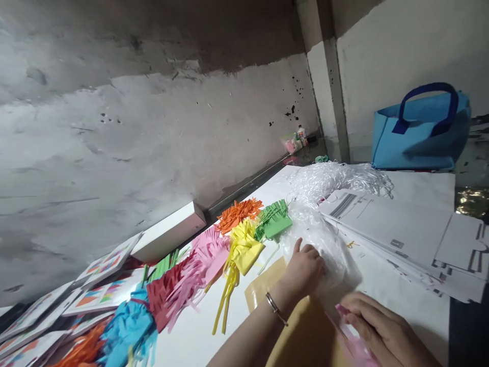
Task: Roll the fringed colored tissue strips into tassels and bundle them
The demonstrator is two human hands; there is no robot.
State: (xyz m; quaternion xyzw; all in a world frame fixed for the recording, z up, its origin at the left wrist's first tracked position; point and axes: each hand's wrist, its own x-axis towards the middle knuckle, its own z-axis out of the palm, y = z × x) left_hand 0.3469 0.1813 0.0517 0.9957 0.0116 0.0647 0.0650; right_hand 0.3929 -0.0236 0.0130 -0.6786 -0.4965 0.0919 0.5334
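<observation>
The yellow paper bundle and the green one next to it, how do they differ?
The yellow bundle lies nearer the left hand; the green bundle lies farther back. Yellow trails long loose strips toward the table's near edge; green's cut strips look shorter and stay close together. Both are fringed coloured paper on the white table, touching each other.

Dim, soft light; tilted, slightly blurred.

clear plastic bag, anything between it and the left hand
Nothing visible does. The left hand already rests its fingers on the clear plastic bag, with only the white table and a brown envelope beneath. The right hand is beside it, holding pink paper.
</observation>
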